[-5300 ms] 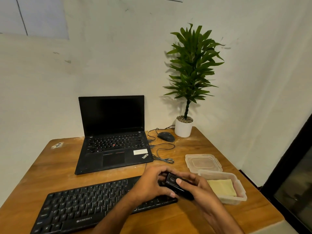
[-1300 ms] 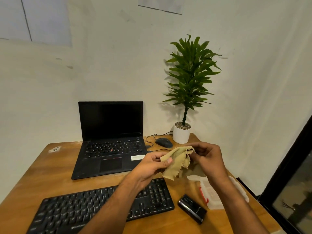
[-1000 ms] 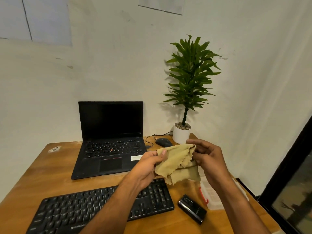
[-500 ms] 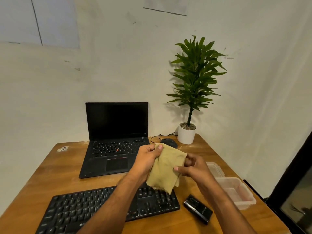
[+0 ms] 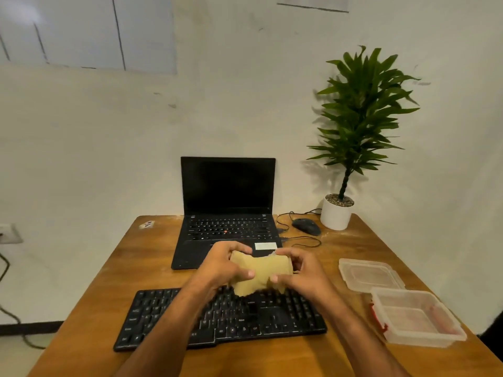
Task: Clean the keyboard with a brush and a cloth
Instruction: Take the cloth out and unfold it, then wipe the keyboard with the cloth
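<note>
Now the cloth [image 5: 261,273] sits bunched into a compact pad between both hands, low in the middle of the frame, where half a second ago it hung open as a loose sheet pinched at its top edge. The left hand [image 5: 223,265] grips the pad's left side with fingers curled over the top and thumb on the front; the right hand [image 5: 299,273] grips the right side the same way. Both have dropped from in front of the laptop [image 5: 228,208] to just above the far edge of the keyboard [image 5: 245,322], which lies along the lower middle of the desk [image 5: 130,268].

The view has also swung: the small black object that lay right of the keyboard a moment ago is out of sight, likely hidden behind the right forearm. The tub [image 5: 416,322] at lower right shows nothing inside, and its lid [image 5: 370,273] lies just beyond it.

Judged from this, the unfolding is over and the cloth is gathered for wiping; the next move would be to press it down on the keys. Whether the pad touches them yet cannot be told.
</note>
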The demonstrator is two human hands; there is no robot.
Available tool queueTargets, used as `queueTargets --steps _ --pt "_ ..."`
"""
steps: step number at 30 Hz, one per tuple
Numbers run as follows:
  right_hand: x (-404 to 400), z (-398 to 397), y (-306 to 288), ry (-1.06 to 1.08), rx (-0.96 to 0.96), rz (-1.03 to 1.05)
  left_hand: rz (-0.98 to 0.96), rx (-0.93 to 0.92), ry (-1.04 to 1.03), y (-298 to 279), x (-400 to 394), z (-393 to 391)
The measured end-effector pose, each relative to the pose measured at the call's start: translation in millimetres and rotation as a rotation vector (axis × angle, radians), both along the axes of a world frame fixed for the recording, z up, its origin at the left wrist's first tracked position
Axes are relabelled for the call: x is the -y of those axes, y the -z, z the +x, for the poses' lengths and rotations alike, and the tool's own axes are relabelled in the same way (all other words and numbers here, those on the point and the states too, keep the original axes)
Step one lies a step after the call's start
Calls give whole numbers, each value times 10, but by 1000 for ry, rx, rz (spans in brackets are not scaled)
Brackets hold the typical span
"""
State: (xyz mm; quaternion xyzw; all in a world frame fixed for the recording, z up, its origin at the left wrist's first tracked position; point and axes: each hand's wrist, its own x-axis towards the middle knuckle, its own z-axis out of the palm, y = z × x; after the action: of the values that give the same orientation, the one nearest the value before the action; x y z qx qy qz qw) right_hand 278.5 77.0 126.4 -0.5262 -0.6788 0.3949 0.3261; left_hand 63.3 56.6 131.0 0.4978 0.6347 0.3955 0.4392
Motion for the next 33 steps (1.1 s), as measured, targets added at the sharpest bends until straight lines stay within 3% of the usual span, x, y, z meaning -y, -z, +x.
queueTargets --steps 2,5,8,13,17,19,22,25,27,29,30,33 --pt "9 -166 62 28 224 163 47 -193 -46 63 57 -85" --pt "35 -388 91 44 292 292 86 -372 -128 143 159 -218" --pt "27 -573 96 -68 288 272 93 -364 -170 212 246 -419" --pt "178 -1087 99 -295 378 205 6 -170 -120 299 387 -763" --pt "162 -1305 126 -307 222 119 122 -100 -212 443 505 -1084" --pt "131 -1341 98 -306 28 -40 152 -165 -237 534 647 -1338" --pt "122 -1362 28 -306 -267 -304 65 -244 -93 674 902 -1669" --pt "92 -1498 126 -334 -307 -471 -71 -375 80 812 1085 -1892" --pt "88 -1620 297 -359 -46 -310 -92 -435 150 888 1135 -1940" --pt "104 -1712 470 -358 354 50 -90 -432 168 937 1148 -1947" --pt "139 -1729 504 -346 457 205 -86 -422 174 949 1143 -1944" --pt "214 -1720 540 -432 505 474 -57 -462 195 927 1118 -1905"
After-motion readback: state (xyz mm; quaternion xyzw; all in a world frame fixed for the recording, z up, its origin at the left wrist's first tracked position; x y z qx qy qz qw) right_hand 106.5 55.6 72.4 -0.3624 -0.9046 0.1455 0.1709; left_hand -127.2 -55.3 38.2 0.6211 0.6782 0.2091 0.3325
